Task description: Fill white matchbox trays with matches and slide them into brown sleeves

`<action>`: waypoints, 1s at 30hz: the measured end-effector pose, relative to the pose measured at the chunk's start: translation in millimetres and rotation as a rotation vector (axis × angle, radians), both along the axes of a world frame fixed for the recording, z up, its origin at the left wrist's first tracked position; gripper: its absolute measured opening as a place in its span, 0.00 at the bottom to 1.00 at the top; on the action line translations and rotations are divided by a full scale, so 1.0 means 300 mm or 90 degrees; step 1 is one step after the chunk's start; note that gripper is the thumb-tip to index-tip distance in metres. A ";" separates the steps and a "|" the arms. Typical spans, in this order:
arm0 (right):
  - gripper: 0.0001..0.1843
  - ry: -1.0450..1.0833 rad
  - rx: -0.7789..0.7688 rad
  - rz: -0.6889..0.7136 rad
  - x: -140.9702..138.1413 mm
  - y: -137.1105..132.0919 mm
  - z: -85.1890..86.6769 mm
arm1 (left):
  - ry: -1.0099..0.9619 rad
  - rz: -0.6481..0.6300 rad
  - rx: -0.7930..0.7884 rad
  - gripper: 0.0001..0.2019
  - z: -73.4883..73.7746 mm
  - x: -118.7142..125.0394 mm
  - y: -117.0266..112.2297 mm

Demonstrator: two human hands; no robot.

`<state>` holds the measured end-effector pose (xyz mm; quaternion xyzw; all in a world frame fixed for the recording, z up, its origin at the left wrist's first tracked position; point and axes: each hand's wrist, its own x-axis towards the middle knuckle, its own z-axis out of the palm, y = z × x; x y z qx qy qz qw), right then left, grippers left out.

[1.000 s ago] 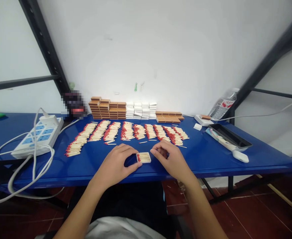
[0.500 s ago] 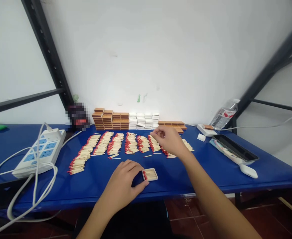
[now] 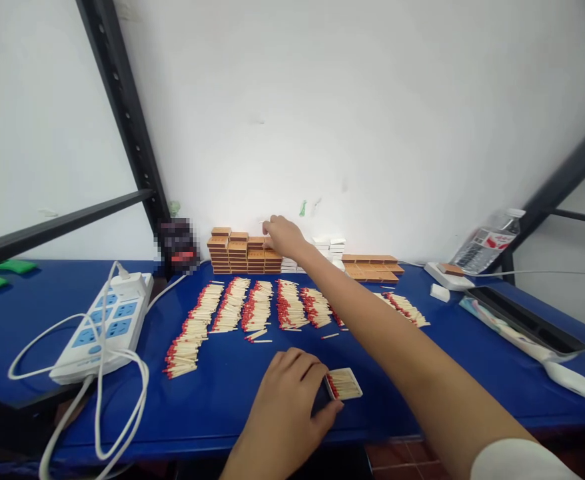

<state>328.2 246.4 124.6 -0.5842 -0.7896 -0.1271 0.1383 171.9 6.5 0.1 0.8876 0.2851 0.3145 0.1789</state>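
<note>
My left hand (image 3: 287,400) rests near the front edge of the blue table (image 3: 232,393), fingers curled against the left side of a small open matchbox tray (image 3: 343,385) filled with matches. My right hand (image 3: 281,233) is stretched far forward over the stacks of brown matchbox sleeves (image 3: 240,252) by the wall, its fingers bent down onto the top of a stack beside the white inner trays (image 3: 331,248). Whether it grips a sleeve I cannot see. Rows of red-tipped matches (image 3: 252,310) lie between the two hands.
A white and blue power strip (image 3: 107,327) with looping cables lies at the left. More flat brown sleeves (image 3: 372,267), a plastic bottle (image 3: 487,240), a black tray (image 3: 527,319) and a white handled tool (image 3: 567,379) sit at the right. Black frame bars slant up on both sides.
My right hand left the spot beside the tray, passed over the match rows and now reaches the brown stacks at the wall. The view tilted up and shifted; the left hand stayed by the tray.
</note>
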 end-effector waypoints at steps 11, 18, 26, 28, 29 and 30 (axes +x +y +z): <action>0.08 -0.096 -0.034 -0.005 0.068 0.040 0.005 | -0.023 -0.020 0.016 0.15 -0.028 0.009 0.006; 0.10 -0.076 0.066 0.034 0.101 -0.091 0.066 | -0.068 0.029 0.039 0.11 -0.006 -0.016 0.022; 0.11 0.076 0.025 0.063 0.258 -0.737 -0.036 | -0.063 0.091 0.034 0.09 0.034 -0.176 0.051; 0.06 0.140 -0.016 0.033 0.274 -0.883 -0.113 | -0.068 0.104 0.034 0.09 0.034 -0.194 0.053; 0.04 0.169 -0.037 0.024 0.275 -0.938 -0.153 | -0.065 0.110 0.028 0.09 0.034 -0.196 0.053; 0.03 0.195 -0.059 0.020 0.273 -0.981 -0.189 | -0.059 0.110 0.021 0.09 0.034 -0.196 0.052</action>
